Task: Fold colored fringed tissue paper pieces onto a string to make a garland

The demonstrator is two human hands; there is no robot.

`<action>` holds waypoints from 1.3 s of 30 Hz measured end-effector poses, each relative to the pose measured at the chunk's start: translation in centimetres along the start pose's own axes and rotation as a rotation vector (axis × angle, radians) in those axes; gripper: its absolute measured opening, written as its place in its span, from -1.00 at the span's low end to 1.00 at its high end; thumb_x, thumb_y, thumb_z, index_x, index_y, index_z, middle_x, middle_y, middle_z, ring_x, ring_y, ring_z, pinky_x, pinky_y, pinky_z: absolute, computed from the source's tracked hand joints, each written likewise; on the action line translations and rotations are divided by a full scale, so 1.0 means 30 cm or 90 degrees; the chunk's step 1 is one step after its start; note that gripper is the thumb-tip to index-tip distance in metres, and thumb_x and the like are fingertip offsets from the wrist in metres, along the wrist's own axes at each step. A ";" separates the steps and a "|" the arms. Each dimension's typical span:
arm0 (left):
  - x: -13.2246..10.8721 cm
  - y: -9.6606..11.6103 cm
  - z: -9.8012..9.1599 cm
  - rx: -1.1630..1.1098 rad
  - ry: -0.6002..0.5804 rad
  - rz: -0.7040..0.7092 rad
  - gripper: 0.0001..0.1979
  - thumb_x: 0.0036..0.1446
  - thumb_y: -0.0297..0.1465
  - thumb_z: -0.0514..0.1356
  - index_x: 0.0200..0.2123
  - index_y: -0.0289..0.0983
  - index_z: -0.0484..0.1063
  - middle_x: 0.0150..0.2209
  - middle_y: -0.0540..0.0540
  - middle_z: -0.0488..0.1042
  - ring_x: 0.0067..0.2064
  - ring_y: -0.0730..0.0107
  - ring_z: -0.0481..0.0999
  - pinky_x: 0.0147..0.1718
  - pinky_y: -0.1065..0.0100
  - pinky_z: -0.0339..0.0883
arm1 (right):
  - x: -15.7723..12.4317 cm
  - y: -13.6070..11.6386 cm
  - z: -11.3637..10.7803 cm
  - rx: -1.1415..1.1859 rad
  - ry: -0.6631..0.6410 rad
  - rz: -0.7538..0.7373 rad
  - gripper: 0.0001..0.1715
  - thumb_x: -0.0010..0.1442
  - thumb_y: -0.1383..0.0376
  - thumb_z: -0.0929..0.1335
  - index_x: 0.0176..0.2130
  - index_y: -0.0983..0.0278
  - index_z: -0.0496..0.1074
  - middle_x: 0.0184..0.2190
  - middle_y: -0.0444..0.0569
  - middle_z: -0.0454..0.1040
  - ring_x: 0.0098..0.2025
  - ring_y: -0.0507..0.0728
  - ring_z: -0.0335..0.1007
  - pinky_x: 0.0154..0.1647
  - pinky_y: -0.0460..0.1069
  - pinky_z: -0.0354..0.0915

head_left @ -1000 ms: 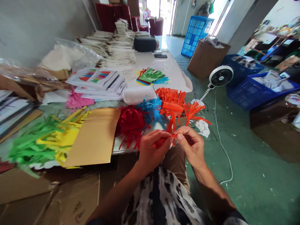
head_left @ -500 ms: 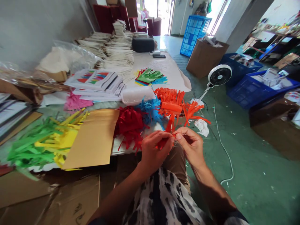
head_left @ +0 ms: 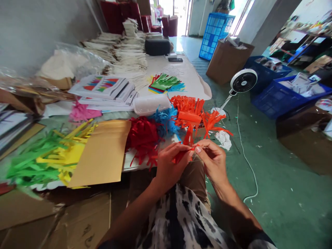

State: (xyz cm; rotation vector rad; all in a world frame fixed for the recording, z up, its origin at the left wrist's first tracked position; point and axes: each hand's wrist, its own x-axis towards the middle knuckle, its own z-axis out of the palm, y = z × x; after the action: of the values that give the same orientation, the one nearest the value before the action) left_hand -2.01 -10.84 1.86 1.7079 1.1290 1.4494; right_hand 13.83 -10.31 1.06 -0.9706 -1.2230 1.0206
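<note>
My left hand (head_left: 174, 160) pinches an orange-red paper tassel (head_left: 190, 135) above my lap; part of it is hidden behind the fingers. My right hand (head_left: 212, 157) pinches the same tassel's end, its thumb and fingertips close to the left fingertips. Just beyond my hands lies a heap of orange fringed paper (head_left: 190, 118). Left of it are blue fringed paper (head_left: 166, 121) and a dark red fringed bundle (head_left: 143, 135). A tan card (head_left: 102, 155) lies flat, partly over yellow fringed strips (head_left: 74, 152), with green strips (head_left: 33, 162) further left.
A white plastic tray (head_left: 151, 104) and printed booklets (head_left: 101, 86) sit across the table. Farther back are stacked cloth-like bundles (head_left: 129, 52), a phone (head_left: 175, 60) and a dark case (head_left: 157, 46). On the right stand a white fan (head_left: 243, 83), a cardboard box (head_left: 229, 62) and a blue crate (head_left: 293, 98).
My fingertips shift slightly at the tassel's end, and a bit more orange shows between them. Both hands stay in nearly the same place. The camera view tilts a little.
</note>
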 end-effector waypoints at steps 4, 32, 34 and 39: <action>-0.003 0.004 -0.005 0.006 0.007 -0.033 -0.95 0.24 -0.42 0.33 -0.26 -0.23 0.63 -0.33 -0.02 0.66 -0.30 0.40 0.61 -0.20 0.38 0.45 | 0.004 -0.006 0.002 -0.012 -0.004 0.005 -0.90 0.31 0.18 0.49 -0.24 0.14 0.61 -0.33 -0.16 0.58 -0.30 0.03 0.45 -0.22 -0.07 0.35; -0.004 0.031 -0.013 0.008 -0.089 -0.091 -0.85 0.28 -0.37 0.29 -0.33 -0.23 0.64 -0.42 0.02 0.63 -0.40 0.45 0.51 -0.21 0.38 0.42 | -0.002 -0.026 -0.041 -0.100 0.057 -0.086 -0.85 0.40 0.18 0.40 -0.24 0.16 0.50 -0.35 -0.15 0.42 -0.29 0.06 0.35 -0.25 -0.05 0.30; -0.009 0.031 -0.016 -0.038 -0.095 -0.146 -0.84 0.28 -0.32 0.28 -0.30 -0.25 0.62 -0.41 0.00 0.60 -0.40 0.45 0.49 -0.34 0.43 0.36 | -0.005 -0.023 -0.038 -0.092 0.039 -0.075 -0.86 0.41 0.15 0.39 -0.17 0.13 0.54 -0.29 -0.13 0.48 -0.22 0.08 0.41 -0.18 -0.04 0.35; -0.028 0.011 -0.003 -0.057 -0.144 -0.175 -0.83 0.34 -0.31 0.19 -0.23 -0.27 0.53 -0.33 -0.04 0.56 -0.32 0.43 0.49 -0.31 0.43 0.33 | -0.020 -0.006 -0.028 -0.139 -0.125 -0.081 -0.77 0.41 0.18 0.40 0.00 0.04 0.64 -0.06 -0.05 0.62 0.04 0.16 0.50 0.10 0.08 0.39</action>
State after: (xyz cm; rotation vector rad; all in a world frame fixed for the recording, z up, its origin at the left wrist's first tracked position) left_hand -2.04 -11.74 1.79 1.5414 1.1066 1.0925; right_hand 14.64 -10.96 1.01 -0.9616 -1.5660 0.9102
